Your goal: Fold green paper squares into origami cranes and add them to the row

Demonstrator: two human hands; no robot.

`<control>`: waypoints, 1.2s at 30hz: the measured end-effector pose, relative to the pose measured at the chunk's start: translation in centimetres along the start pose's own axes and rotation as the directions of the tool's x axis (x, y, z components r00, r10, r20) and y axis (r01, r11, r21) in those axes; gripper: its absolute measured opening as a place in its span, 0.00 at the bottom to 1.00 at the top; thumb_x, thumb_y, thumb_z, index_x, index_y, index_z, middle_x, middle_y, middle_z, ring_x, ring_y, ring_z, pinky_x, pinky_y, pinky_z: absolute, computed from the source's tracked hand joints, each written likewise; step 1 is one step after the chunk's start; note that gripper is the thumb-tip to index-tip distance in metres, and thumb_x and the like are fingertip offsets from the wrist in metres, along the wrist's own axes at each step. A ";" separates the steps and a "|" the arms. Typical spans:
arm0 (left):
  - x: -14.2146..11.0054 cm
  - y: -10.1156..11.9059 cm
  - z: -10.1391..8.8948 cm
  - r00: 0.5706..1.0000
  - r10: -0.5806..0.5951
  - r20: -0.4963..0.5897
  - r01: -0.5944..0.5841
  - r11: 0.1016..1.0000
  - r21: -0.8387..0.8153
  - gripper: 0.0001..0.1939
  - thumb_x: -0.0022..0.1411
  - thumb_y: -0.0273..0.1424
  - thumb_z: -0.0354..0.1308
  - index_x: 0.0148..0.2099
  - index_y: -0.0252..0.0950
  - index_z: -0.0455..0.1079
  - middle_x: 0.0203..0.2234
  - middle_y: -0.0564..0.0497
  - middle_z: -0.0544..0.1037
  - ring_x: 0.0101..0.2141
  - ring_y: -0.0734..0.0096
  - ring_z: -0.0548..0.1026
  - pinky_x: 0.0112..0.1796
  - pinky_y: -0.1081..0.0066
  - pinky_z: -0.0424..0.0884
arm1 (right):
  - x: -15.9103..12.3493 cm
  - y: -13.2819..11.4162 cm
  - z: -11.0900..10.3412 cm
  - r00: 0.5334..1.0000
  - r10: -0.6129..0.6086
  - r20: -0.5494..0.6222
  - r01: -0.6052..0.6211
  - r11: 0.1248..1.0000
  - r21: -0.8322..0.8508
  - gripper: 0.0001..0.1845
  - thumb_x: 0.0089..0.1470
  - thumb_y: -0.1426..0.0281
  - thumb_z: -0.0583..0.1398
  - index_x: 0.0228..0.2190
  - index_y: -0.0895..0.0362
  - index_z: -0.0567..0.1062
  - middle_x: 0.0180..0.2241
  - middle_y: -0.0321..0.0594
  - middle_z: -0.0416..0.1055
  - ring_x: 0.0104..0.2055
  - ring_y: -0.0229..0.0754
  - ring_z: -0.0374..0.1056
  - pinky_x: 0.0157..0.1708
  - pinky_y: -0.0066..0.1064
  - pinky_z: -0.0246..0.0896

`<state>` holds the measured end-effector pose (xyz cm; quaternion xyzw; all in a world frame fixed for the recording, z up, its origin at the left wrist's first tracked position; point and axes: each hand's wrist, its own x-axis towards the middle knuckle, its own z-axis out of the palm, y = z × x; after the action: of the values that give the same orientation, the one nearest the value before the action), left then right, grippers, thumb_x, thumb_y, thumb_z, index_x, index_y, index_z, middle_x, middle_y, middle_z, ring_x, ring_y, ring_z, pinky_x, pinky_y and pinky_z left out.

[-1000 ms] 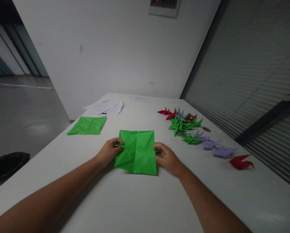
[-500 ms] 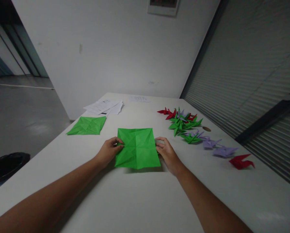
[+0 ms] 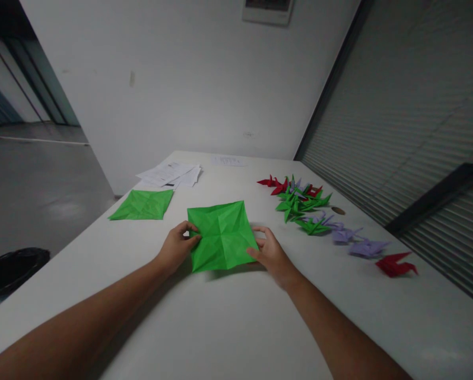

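A square sheet of green origami paper [image 3: 223, 235], marked by crossing creases, is held just above the white table, slightly turned. My left hand [image 3: 180, 244] pinches its left edge between thumb and fingers. At the right edge, my right hand [image 3: 268, 252] has its thumb on top of the sheet near the lower right corner, with the fingers behind and beside the edge. A second creased green sheet [image 3: 143, 205] lies flat on the table to the left, apart from both hands.
On the right, folded paper cranes in green, purple and red [image 3: 397, 265] line the table [image 3: 236, 327] along the window blinds [image 3: 418, 121]. A small brown disc [image 3: 338, 210] lies beside them. Printed papers [image 3: 169, 173] rest at the back left. A black-lined bin [image 3: 15, 272] stands left of the table.
The green sheet has turned counterclockwise, its far right corner rising. My right thumb has moved onto the sheet's top face. My left hand has kept its pinch.
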<state>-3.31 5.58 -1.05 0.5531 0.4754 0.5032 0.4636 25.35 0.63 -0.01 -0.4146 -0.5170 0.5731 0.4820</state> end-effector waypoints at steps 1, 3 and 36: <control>0.0 0.0 0.0 1.000 0.011 0.010 -0.011 1.000 -0.015 0.17 0.49 0.34 0.69 0.39 0.37 0.67 0.30 0.57 0.74 0.27 0.73 0.74 0.26 0.75 0.69 | 0.2 0.2 0.0 1.000 -0.009 -0.008 0.009 1.000 -0.019 0.40 0.46 0.57 0.75 0.52 0.47 0.59 0.41 0.39 0.80 0.35 0.48 0.79 0.33 0.38 0.75; -0.1 0.0 0.0 0.999 0.015 0.041 -0.013 0.999 -0.051 0.22 0.50 0.33 0.69 0.45 0.39 0.66 0.36 0.54 0.76 0.30 0.71 0.75 0.29 0.73 0.72 | 0.6 0.5 -0.2 0.999 -0.043 -0.011 0.042 0.997 -0.059 0.39 0.45 0.61 0.75 0.51 0.48 0.59 0.39 0.38 0.80 0.37 0.47 0.79 0.36 0.37 0.74; 1.9 0.4 -3.1 0.991 0.004 0.132 -0.081 0.808 0.583 0.21 0.46 0.37 0.67 0.43 0.35 0.83 0.25 0.50 0.81 0.27 0.62 0.75 0.30 0.68 0.67 | 0.6 0.0 -2.0 0.996 0.089 -0.031 -0.094 0.954 -0.286 0.31 0.42 0.63 0.74 0.47 0.62 0.78 0.28 0.37 0.76 0.24 0.35 0.68 0.21 0.25 0.61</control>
<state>-6.27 7.50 -0.27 0.7099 0.5652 0.3065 0.2877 27.17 1.57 -0.28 -0.5087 -0.5707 0.5102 0.3941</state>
